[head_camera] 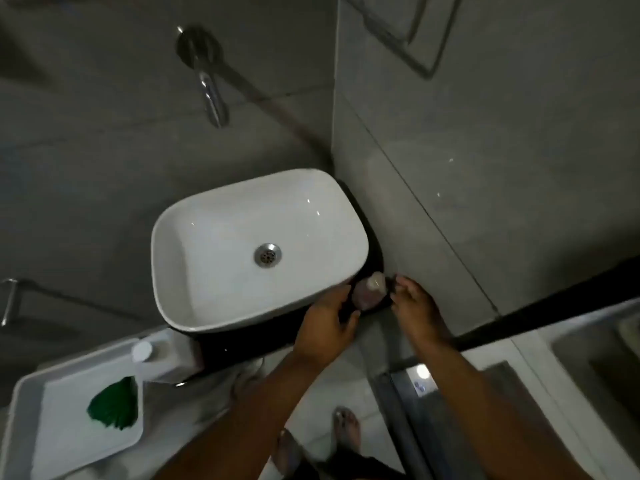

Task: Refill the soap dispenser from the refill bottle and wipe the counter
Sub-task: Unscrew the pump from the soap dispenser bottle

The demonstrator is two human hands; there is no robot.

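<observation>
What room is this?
Most likely a bathroom. There's a white sink with a drain, a metal tap sticking out of the tiled wall, and a soap dispenser beside the sink.

A black counter [242, 344] carries a white basin [207, 271] and small soap dispenser [370, 292].

A white basin [242, 251] sits on a dark counter [242, 344] at the picture's centre, a wall tap [211, 95] at twelve o'clock from it. At four o'clock from the drain, a small soap bottle [370, 292] stands in the counter's corner. The left hand [325, 327] and right hand [415, 306] flank it, fingers spread. At eight o'clock, a white refill bottle [162, 355] stands beside a tray [24, 427] holding something green [114, 407].
</observation>
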